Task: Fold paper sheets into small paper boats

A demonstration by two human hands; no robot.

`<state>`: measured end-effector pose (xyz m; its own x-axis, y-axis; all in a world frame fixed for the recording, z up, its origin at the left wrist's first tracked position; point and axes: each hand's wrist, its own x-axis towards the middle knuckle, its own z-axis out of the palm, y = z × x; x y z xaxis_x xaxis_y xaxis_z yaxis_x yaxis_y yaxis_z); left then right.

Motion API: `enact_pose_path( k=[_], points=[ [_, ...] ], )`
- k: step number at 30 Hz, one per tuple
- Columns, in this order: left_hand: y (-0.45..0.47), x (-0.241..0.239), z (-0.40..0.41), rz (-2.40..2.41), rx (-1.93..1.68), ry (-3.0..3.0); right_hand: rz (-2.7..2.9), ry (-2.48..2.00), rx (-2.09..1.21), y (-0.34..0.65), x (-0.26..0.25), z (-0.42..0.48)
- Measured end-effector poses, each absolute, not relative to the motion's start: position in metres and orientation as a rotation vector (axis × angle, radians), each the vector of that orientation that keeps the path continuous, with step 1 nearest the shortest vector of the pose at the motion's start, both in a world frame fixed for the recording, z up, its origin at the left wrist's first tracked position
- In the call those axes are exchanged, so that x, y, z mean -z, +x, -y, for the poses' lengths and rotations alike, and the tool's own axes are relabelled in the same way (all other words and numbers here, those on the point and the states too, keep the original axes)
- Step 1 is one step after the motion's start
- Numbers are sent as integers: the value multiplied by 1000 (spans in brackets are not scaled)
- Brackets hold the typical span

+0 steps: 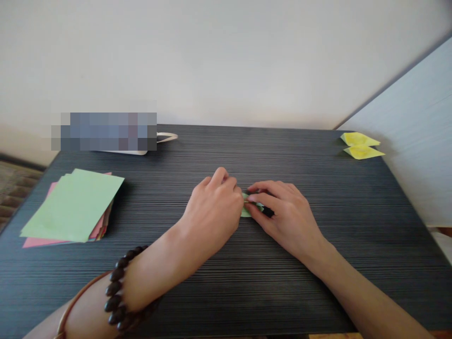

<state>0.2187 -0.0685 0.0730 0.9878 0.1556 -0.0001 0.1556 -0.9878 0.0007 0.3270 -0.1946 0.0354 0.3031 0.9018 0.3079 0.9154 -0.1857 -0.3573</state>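
A small piece of green folded paper (246, 212) lies between my hands on the dark table, mostly covered by them. My left hand (217, 202) is closed at its left end, with the fingertips hidden behind the knuckles. From the other side, my right hand (282, 205) pinches the paper between thumb and fingers. The folds under my fingers are too covered to make out.
To the left is a stack of coloured paper sheets (74, 205), green on top. Behind it stands a blurred-out object (106, 132) with a pale strap (167, 137). Two yellow folded paper pieces (360, 139) sit at the far right corner of the dark table (219, 292).
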Motion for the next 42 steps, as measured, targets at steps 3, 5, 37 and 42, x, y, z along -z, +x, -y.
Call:
enact_pose_path(
  k=[3, 5, 37, 42],
  points=[
    [218, -78, 66, -260, 90, 3095, 1664, -2104, 75, 325, -37, 195],
    [218, -81, 66, -257, 139, 3082, 1700, -2092, 109, 324, -39, 195],
    [190, -38, 37, -86, -264, 2511, 1748, -1925, -245, 347, -37, 203],
    [188, -37, 36, -10, -293, 2535, 1713, -1895, -71, 345, -30, 203]
  ],
)
